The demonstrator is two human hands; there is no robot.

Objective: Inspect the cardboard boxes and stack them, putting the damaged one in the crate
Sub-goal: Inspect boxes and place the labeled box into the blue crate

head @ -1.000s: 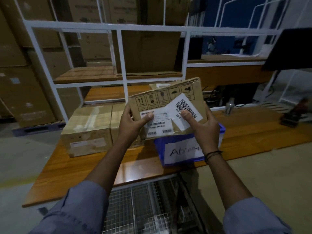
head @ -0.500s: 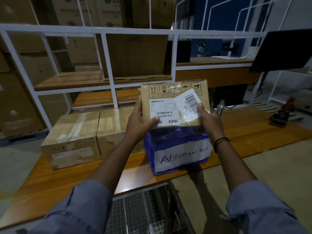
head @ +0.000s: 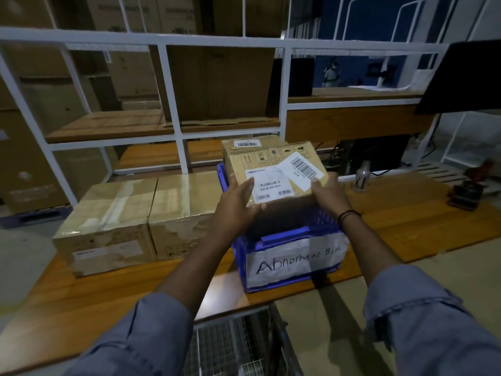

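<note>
I hold a small cardboard box (head: 273, 169) with white barcode labels tilted over the open top of a blue crate (head: 292, 253) labelled "Abnormal Bin". My left hand (head: 238, 204) grips its lower left corner, thumb on the label. Its lower right corner is gripped by my right hand (head: 326, 189). The box's lower edge sits just above the crate's dark inside. Two larger taped cardboard boxes (head: 108, 221) (head: 184, 213) stand side by side on the wooden table (head: 406, 213), left of the crate.
A white metal shelf frame (head: 168, 90) rises behind the table, with big cartons beyond it. A small bottle (head: 362, 177) and a dark device (head: 469, 189) sit on the table's right. A wire-mesh cart (head: 238, 346) is below the table's front edge.
Both hands have lowered the small box from in front of me toward the crate's opening and tipped its labelled face upward. The view has moved closer to the table.
</note>
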